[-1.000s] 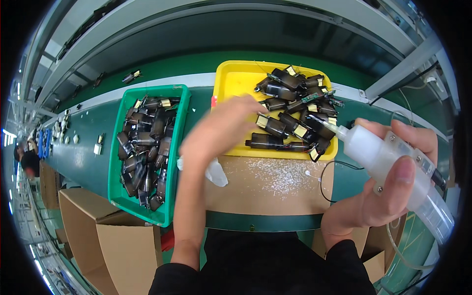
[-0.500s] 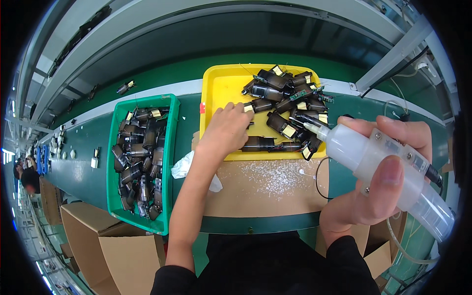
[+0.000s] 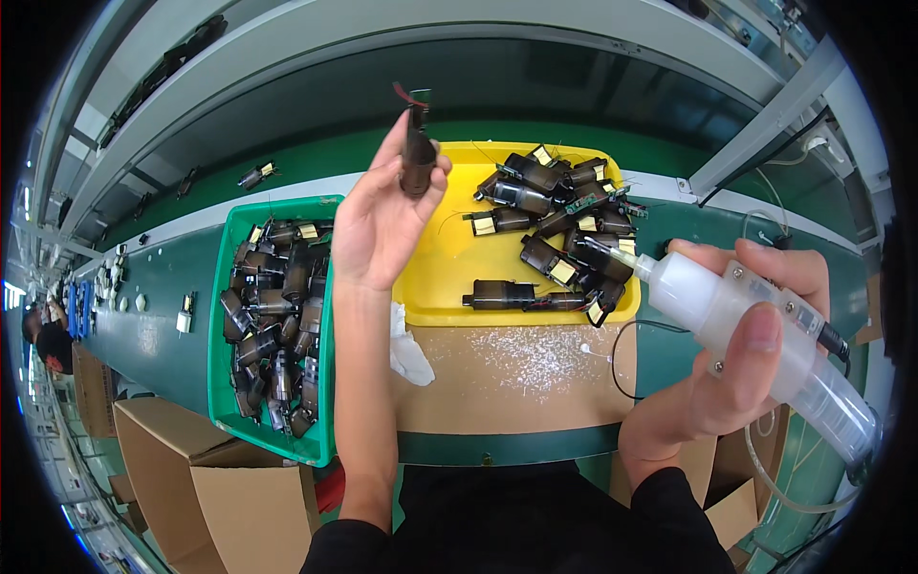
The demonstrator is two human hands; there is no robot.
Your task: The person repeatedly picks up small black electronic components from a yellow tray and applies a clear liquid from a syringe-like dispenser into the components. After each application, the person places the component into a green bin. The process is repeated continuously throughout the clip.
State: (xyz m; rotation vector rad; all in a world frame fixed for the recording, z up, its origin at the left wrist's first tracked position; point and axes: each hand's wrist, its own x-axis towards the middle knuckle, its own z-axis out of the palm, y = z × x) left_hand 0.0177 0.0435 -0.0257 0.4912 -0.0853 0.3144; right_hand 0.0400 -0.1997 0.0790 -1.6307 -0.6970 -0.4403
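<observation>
The long green table [image 3: 172,287] carries 2 trays. The green tray [image 3: 320,450] is packed with dark parts; the yellow tray [image 3: 449,287] is half bare. The right hand [image 3: 736,383] wraps its fingers round a white squeeze tube [image 3: 755,335], tip aimed left. The raised left hand [image 3: 382,225] pinches 1 small dark part [image 3: 417,158] above the yellow tray, probably to bring it near the tip.

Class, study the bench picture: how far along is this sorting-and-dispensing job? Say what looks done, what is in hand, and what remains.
Done, apparently: the green bin is heaped with dark parts. In hand: the left hand lifts one dark part, while the right hand grips a translucent dispenser. Left: about a dozen similar parts lie in the yellow tray.
</observation>
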